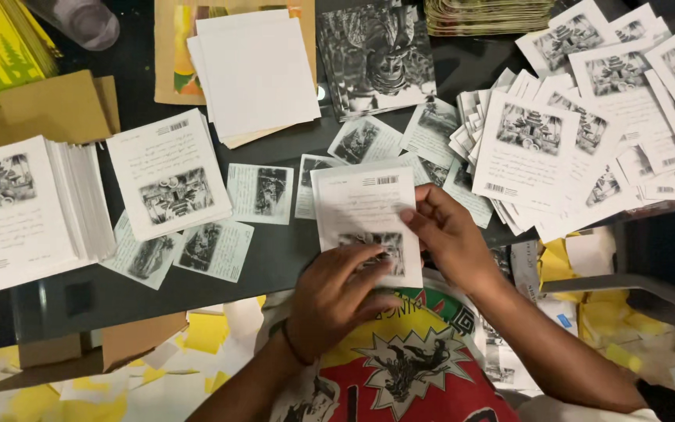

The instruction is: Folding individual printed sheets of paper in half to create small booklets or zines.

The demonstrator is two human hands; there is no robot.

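Note:
A white printed card [361, 202] with a small black-and-white picture and a barcode lies on the dark table edge in front of me. My left hand [336, 298] presses on its lower part, fingers bent over the picture. My right hand [445, 234] holds the card's right edge with thumb and fingers. Both hands touch the same card.
A thick stack of similar cards [21, 211] sits at the left, another pile [167, 181] beside it. Small picture slips [259, 193] lie scattered mid-table. Blank white sheets [255, 70] lie at the back, a spread heap of cards [587, 133] at the right. Yellow paper scraps [205, 332] litter the floor.

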